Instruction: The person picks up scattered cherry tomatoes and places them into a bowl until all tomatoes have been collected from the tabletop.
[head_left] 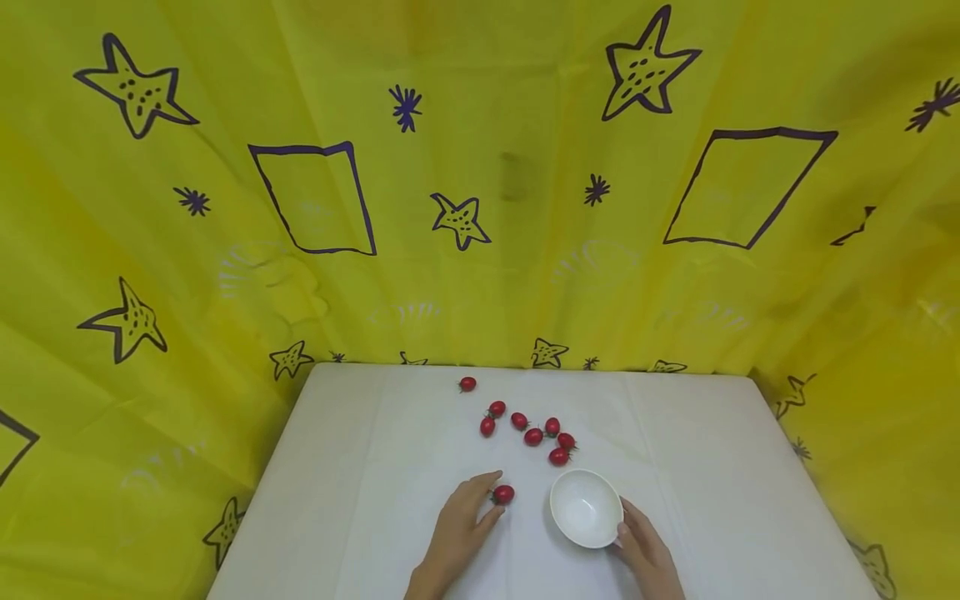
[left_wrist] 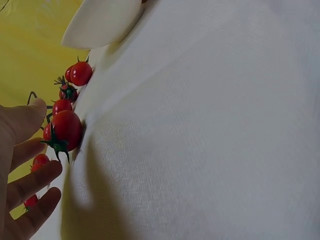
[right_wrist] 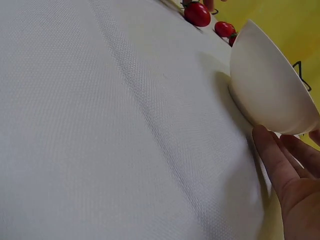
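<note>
A red cherry tomato [head_left: 503, 494] with a green stem lies between the spread thumb and fingers of my left hand [head_left: 459, 527]. In the left wrist view that tomato [left_wrist: 67, 130] shows its green calyx, and the fingertips [left_wrist: 48, 171] stand around it without a visible grip. My right hand [head_left: 647, 550] holds a white bowl [head_left: 587, 508] by its right side, thumb nearer me and fingers farther off. The bowl [right_wrist: 270, 80] stands upright on the cloth in the right wrist view, where the far fingers are partly hidden. Its inside looks empty.
Several more cherry tomatoes [head_left: 533, 437] lie scattered beyond the hands, one [head_left: 468, 384] close to the far edge. A white cloth [head_left: 375, 483] covers the table. Yellow curtains [head_left: 510, 275] with drawn stars hang behind and at both sides.
</note>
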